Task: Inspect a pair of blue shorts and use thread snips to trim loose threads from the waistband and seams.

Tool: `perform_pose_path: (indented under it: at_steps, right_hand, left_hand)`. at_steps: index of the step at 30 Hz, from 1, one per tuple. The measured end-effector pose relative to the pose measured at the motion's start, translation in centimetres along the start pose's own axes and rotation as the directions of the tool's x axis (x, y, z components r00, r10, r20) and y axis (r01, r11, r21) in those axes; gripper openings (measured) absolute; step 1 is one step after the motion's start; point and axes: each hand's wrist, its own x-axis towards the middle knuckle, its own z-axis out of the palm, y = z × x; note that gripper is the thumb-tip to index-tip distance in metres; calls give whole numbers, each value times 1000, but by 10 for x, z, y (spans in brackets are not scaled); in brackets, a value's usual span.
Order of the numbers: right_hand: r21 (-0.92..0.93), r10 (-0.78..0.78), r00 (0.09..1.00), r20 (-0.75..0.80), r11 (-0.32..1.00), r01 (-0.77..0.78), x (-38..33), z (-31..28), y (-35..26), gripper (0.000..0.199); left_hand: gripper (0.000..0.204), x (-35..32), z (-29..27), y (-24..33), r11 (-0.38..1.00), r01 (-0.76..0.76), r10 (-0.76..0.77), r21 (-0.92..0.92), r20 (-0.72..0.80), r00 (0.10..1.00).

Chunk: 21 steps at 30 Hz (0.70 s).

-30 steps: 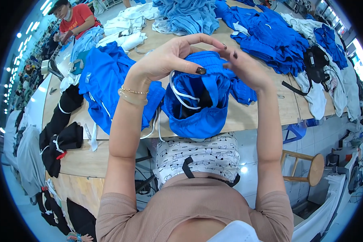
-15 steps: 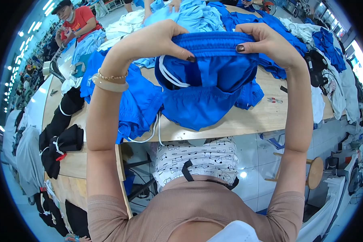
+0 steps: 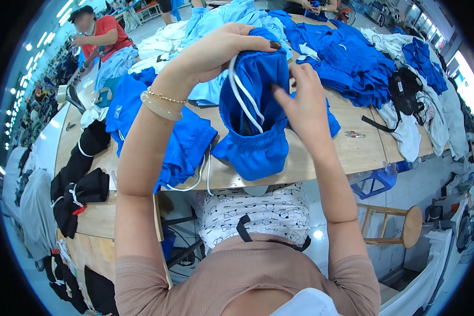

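Blue elastic-waist shorts [image 3: 260, 155] hang tilted above the table, their waist opening toward me. A white drawstring [image 3: 242, 95] loops inside that opening. My left hand [image 3: 224, 50] is closed on the top of the gathered waistband, thumb on the near side. At the right edge of the shorts is my right hand [image 3: 306, 102], its thumb slightly blurred against the cloth and apart from the bent fingers. Left of the held shorts, another blue garment [image 3: 181, 139] lies on the table, with a white cord [image 3: 209, 174] near it.
Blue garments [image 3: 347, 63] are heaped at the far right, light blue ones [image 3: 210, 23] at the far middle. Small snips [image 3: 355, 135] lie on the wooden table [image 3: 321, 163]. Black bundles [image 3: 89, 181] sit left; a black bag [image 3: 408, 87] and wooden stool [image 3: 412, 226] are right. Co-workers stand beyond.
The shorts have turned and narrowed, no longer stretched between both hands. My right hand has come off the waistband's right end and moved left and down; my left hand has shifted right.
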Motion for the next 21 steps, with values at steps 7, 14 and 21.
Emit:
perform_pose_path:
  at_steps: [7,14,21]
  right_hand:
    - [638,90,903,420,679,-364,40,-45,19,13]
    - [629,69,850,523,642,-439,55,-54,11,20]
    - [689,86,884,460,593,-416,55,-50,19,23]
  left_hand:
    - [39,-18,-9,13,746,9,-46,666,37,998]
    - [16,-19,-7,-22,999,21,-26,-50,-86,996]
    - [15,-24,13,-27,976,47,-82,-214,-153,985]
